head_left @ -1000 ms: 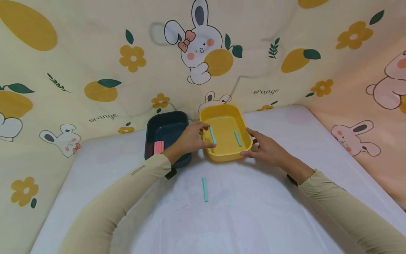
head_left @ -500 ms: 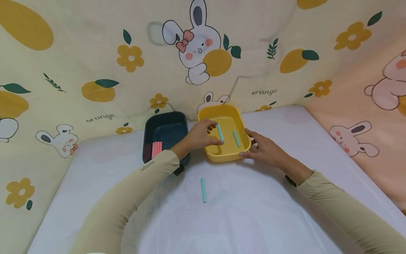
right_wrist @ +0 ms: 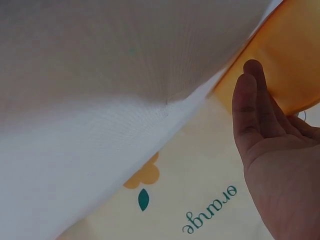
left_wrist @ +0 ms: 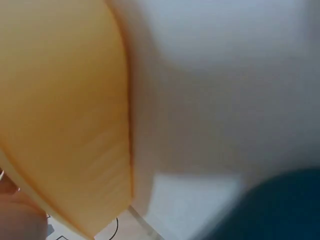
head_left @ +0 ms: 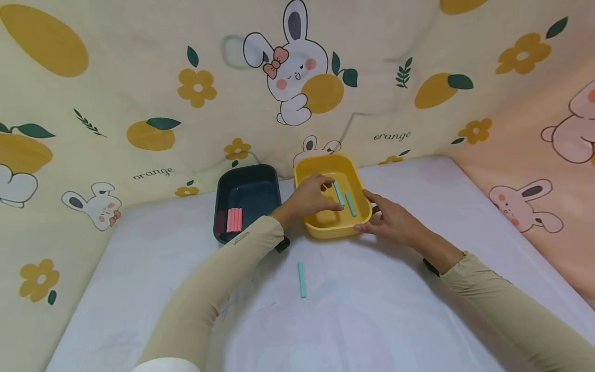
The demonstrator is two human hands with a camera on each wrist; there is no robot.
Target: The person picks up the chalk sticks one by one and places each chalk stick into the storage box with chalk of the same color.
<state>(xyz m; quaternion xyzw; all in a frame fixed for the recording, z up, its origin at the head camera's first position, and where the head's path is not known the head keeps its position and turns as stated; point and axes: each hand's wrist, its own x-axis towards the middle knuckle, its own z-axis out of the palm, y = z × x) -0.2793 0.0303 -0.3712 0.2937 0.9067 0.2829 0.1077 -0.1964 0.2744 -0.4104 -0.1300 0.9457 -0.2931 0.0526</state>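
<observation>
In the head view, my left hand (head_left: 316,196) reaches over the yellow bin (head_left: 321,232) and pinches a thin, chalk-like teal stick (head_left: 339,193) by its ends, between thumb and fingers. Just right of it, a second teal stick (head_left: 350,205) lies on the bin floor. My right hand (head_left: 390,217) rests against the bin's right front corner, thumb at the front and fingers along the side. The right wrist view shows fairly straight fingers (right_wrist: 246,107) beside the bin's outer wall (right_wrist: 287,65). Another teal stick (head_left: 301,279) lies on the white cloth in front of the bins.
A dark blue bin (head_left: 248,170) stands left of the yellow one, with several pink sticks (head_left: 234,220) side by side inside. The left forearm passes in front of its right corner. Behind both bins rises a printed cloth backdrop (head_left: 204,134); white cloth (head_left: 372,299) covers the table.
My left hand has moved right across the yellow bin with its teal stick, bringing it close to the one lying there. The right hand stays at the bin's corner.
</observation>
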